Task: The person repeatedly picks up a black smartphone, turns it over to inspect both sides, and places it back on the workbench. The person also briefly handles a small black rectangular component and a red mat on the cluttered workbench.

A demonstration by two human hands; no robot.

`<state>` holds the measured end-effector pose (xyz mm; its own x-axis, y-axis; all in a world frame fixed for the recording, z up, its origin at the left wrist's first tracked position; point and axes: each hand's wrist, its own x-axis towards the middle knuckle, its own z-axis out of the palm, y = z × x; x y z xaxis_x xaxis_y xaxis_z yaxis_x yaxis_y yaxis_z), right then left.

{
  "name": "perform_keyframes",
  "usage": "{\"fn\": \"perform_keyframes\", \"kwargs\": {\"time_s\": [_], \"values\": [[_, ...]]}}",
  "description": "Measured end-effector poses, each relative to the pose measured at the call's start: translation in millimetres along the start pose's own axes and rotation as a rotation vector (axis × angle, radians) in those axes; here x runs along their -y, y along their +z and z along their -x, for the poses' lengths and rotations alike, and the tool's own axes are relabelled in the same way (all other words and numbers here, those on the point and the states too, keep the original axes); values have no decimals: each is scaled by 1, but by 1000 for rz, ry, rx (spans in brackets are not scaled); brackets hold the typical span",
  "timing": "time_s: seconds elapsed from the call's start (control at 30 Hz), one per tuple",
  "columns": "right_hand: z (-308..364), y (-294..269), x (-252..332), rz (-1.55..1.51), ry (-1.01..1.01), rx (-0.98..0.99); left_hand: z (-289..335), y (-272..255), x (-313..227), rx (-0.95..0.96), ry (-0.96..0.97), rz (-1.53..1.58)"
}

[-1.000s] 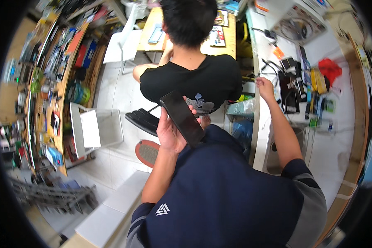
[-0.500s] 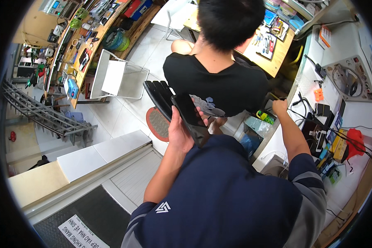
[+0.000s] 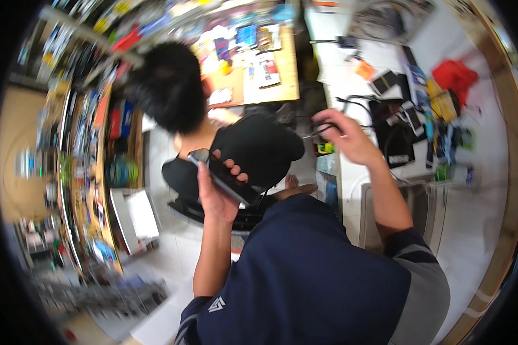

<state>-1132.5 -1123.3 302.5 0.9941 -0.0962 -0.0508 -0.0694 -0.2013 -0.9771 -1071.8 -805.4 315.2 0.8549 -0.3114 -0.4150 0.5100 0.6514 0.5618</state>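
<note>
My left hand (image 3: 217,198) is wrapped round a dark smartphone (image 3: 230,181), holding it tilted in front of my chest. Over the white counter's edge, my right hand (image 3: 351,141) has its fingers curled on a thin black cable (image 3: 326,127); motion blurs it, and where the cable ends is hidden. Just beyond the phone, a person in a black T-shirt (image 3: 247,146) sits with their back to me on a black chair (image 3: 250,218).
On the white counter (image 3: 351,198) at the right lie tangled black cables (image 3: 357,102), a red cloth-like item (image 3: 454,80) and several small boxes. A wooden workbench (image 3: 285,75) with tools stands ahead. A white folding chair (image 3: 137,218) and cluttered shelves are at the left.
The view has swung right, so the seated person appears further left. My right hand has lifted with the black cable showing in its fingers. The phone stays in my left hand.
</note>
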Motion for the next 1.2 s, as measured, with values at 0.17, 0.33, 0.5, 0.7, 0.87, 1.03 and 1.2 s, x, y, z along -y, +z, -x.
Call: {"fn": "perform_keyframes", "kwargs": {"time_s": [0.17,0.33,0.5,0.7,0.87,1.03,1.2], "values": [[20,33,48,-228,34,1,-35,80,-9,329,6,41],[23,55,44,-544,-142,-32,-71,121,-23,626,61,-89],[26,53,74,-265,-78,-139,-90,136,-13,619,89,-9],[25,61,81,-235,-204,-276,-113,130,-5,819,72,233],[25,64,77,-491,-93,-189,-88,157,4,414,91,178],[24,69,77,-429,-121,-342,-86,156,15,391,70,208],[29,63,84,-407,-132,-394,-90,155,24,383,88,188]]}}
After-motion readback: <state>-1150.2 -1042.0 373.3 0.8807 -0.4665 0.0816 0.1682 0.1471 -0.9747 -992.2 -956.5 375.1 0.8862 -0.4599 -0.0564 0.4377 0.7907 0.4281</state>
